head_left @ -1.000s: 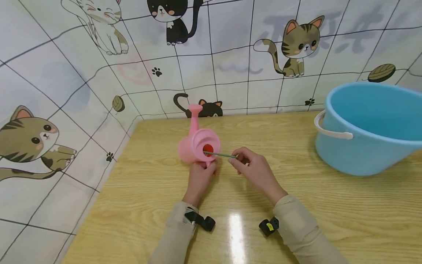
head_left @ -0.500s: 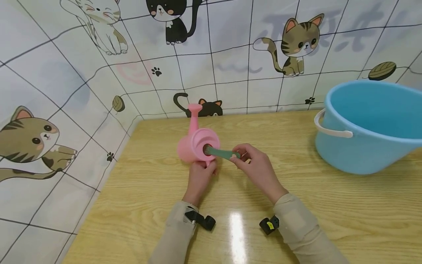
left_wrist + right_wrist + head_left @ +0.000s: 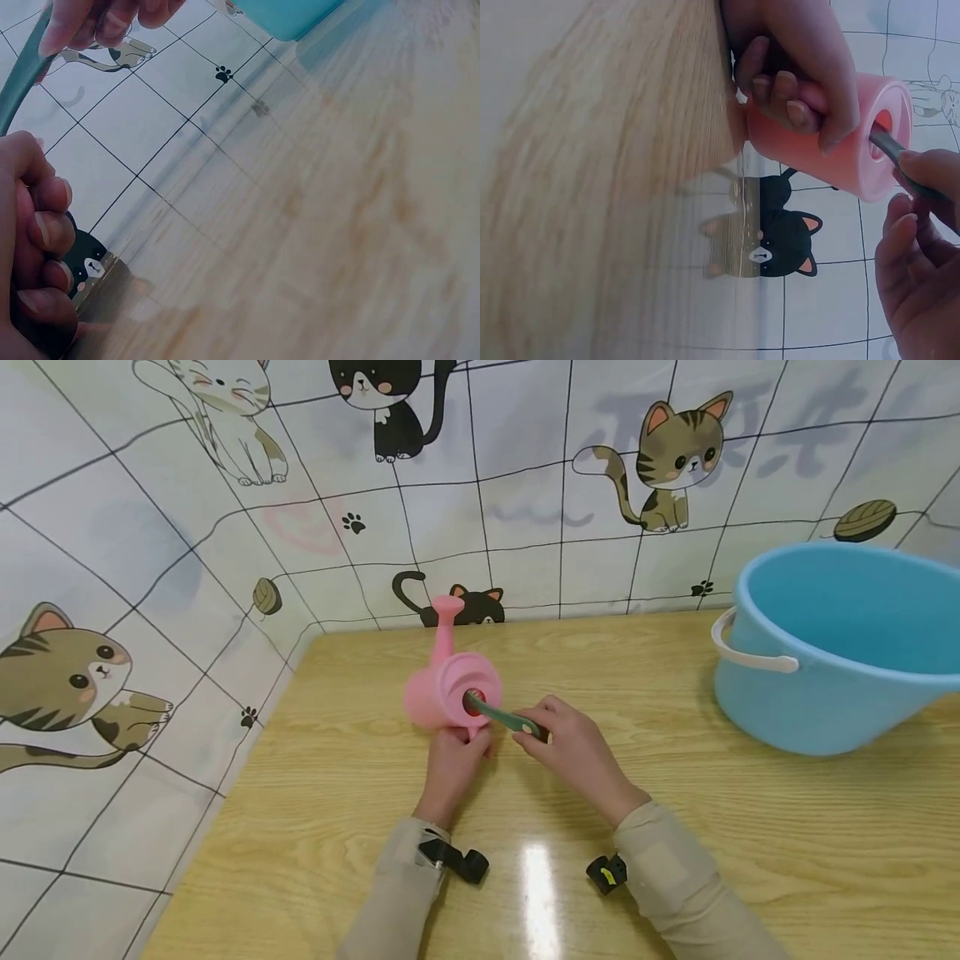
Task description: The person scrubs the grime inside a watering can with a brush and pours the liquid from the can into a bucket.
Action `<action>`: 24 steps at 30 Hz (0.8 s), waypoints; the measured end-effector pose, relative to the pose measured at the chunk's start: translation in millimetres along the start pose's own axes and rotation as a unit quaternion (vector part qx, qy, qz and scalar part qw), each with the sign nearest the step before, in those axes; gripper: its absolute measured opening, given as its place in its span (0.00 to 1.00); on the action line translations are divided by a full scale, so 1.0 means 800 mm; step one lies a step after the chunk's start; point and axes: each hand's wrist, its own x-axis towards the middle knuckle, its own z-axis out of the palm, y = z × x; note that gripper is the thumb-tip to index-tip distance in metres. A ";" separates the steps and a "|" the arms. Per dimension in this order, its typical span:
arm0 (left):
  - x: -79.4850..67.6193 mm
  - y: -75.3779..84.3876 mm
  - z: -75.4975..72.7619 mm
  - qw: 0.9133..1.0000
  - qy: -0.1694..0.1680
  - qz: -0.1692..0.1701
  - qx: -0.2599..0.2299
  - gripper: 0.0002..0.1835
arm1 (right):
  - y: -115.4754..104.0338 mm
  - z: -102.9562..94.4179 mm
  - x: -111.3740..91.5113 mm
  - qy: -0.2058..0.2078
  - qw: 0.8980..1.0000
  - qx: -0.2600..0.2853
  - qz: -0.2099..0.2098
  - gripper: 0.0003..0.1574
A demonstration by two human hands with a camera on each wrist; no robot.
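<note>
A pink watering can (image 3: 422,700) sits on the table, its spout toward the wall and its round top opening facing me. My left hand (image 3: 454,768) grips its handle, and curled fingers (image 3: 780,97) show in the right wrist view. My right hand (image 3: 573,756) pinches the end of a slim green handle (image 3: 504,717), which slants into the opening. The far end of this green-handled tool is hidden inside the can. Something red (image 3: 477,693) shows within the opening. In the left wrist view, the green handle (image 3: 24,75) runs down from the right fingers.
A large light-blue bucket (image 3: 832,714) with a white handle (image 3: 757,660) stands on the right of the wood-grain table (image 3: 645,877). Cat-patterned walls (image 3: 525,527) border the table at the back and left.
The green handle has turned from its thin edge to its broad side and now slants down toward the right hand. That hand has lowered slightly; the left hand and watering can barely move.
</note>
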 end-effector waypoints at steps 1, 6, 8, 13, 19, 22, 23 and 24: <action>0.000 -0.001 0.000 1.000 0.001 -0.002 -0.004 0.15 | 0.000 0.001 0.000 -0.002 1.000 -0.008 -0.008 0.10; 0.002 0.000 0.000 1.000 0.006 0.005 -0.015 0.16 | 0.000 0.004 -0.002 0.017 0.997 -0.046 -0.054 0.11; 0.003 0.001 0.000 1.000 0.010 0.004 -0.020 0.16 | 0.001 0.004 -0.002 0.032 0.996 -0.044 -0.064 0.15; 0.002 0.003 0.001 1.000 0.017 -0.001 -0.018 0.16 | 0.002 0.002 -0.004 0.049 0.996 -0.012 -0.074 0.14; 0.000 0.005 0.000 1.000 0.015 -0.002 -0.005 0.16 | 0.000 0.001 -0.004 0.048 0.997 0.004 -0.066 0.11; 0.000 0.003 -0.002 1.000 0.010 0.001 -0.012 0.17 | -0.001 0.000 -0.004 0.046 0.997 0.007 -0.062 0.11; -0.002 0.007 -0.003 1.000 0.008 -0.003 -0.013 0.17 | -0.002 0.000 -0.003 0.046 0.997 0.008 -0.063 0.11; -0.004 0.012 -0.004 1.000 0.007 -0.005 -0.011 0.17 | -0.002 0.000 -0.003 0.047 0.997 0.009 -0.065 0.10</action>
